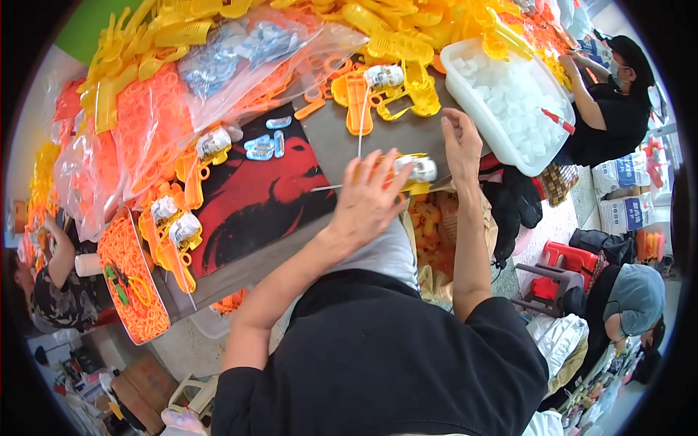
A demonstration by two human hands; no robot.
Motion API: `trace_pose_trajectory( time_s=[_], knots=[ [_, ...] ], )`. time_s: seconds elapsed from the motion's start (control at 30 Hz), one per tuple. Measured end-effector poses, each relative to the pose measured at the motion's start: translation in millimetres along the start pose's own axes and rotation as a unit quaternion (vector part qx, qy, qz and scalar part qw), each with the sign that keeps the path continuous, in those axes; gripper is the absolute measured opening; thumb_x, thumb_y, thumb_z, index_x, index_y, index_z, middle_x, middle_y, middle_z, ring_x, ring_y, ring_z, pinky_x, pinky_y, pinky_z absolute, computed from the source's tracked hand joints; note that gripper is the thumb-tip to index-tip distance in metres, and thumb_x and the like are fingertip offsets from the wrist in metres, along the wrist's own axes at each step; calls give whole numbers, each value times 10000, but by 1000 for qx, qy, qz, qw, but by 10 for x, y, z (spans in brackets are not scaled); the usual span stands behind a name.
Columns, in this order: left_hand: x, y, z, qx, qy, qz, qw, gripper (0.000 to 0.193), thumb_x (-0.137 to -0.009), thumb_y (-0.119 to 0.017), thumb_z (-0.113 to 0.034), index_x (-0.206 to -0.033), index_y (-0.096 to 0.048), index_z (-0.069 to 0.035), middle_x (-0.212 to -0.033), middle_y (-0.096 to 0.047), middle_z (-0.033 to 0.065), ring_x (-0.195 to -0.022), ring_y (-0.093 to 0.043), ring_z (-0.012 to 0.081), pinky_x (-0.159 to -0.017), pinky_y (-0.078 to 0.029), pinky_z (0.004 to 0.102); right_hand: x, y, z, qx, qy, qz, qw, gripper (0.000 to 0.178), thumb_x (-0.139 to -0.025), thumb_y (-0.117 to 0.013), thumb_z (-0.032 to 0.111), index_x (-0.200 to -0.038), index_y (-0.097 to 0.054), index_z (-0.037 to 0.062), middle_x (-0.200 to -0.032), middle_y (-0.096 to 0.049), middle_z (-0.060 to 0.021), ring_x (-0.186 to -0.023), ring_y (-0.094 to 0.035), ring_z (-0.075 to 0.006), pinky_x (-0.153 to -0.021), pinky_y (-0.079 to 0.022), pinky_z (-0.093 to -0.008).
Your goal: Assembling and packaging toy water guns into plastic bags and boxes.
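My left hand (367,195) lies with its fingers spread over a yellow plastic toy half with a white mechanism (422,169) at the table's near edge. A thin white rod (327,189) sticks out to the left of that hand. Just beyond the toy half, my right hand (462,142) is raised with loosely bent fingers and nothing visible in them. Farther back lies an orange toy half (358,102) with another white mechanism (383,75) and a long rod, beside a yellow shell piece (418,91). Part of the near toy half is hidden under my left hand.
A white tub (454,69) of translucent parts stands at the right. Yellow parts (407,25) and orange rings (156,105) pile up at the back. Blue stickers (259,147) lie on the red-black mat (247,196). Several orange assemblies (171,232) and an orange-ring tray (131,330) are left. Co-workers sit either side.
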State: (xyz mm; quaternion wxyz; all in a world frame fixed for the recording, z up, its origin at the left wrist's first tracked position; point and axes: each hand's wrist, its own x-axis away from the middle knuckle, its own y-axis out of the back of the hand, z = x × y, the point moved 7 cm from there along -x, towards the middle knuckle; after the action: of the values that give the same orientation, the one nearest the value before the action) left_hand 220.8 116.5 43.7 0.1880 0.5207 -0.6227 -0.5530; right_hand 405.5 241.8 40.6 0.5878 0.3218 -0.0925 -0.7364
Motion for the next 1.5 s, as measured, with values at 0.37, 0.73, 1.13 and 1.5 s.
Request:
trace_pose_trajectory(
  time_s=[0.37,0.73,1.13,1.5],
  knots=[
    [-968,-529,237,-44,10,-75,996,752,-817,-749,-338,-1485,-484,-114,-1579,-351,175,-1496,-230,429,-1196,-119,658,48,-426,-71,13,55,-28,998,514,-1045,-531,294,-1436,-469,-34,-1544,-315,-307,-1435,-315,-452,-1182,-291,-492],
    [-474,-45,711,-76,48,-49,995,733,-915,-704,-287,-1544,-389,-81,-1618,-259,219,-1508,-225,406,-1214,-186,598,-131,-86,214,178,176,-143,958,331,-903,-698,101,-1221,-655,18,-1331,-589,-148,-1228,-544,-375,-1020,-465,-467],
    [-195,111,678,-53,41,-107,992,598,-910,-696,-297,-1430,-502,-72,-1492,-431,202,-1428,-373,355,-1207,-226,577,-9,-574,1328,-68,269,56,959,200,-904,-657,-13,-1099,-691,12,-1079,-699,-134,-1034,-642,-325,-905,-506,-404],
    [1245,823,616,-8,129,-201,971,340,-768,-720,-18,-1102,-701,-77,-1226,-646,66,-1197,-585,258,-1149,-342,536,-1407,-1755,2193,-6,338,50,940,281,-943,-652,161,-1211,-661,77,-1095,-708,-137,-937,-693,-317,-813,-531,-395]
  ],
)
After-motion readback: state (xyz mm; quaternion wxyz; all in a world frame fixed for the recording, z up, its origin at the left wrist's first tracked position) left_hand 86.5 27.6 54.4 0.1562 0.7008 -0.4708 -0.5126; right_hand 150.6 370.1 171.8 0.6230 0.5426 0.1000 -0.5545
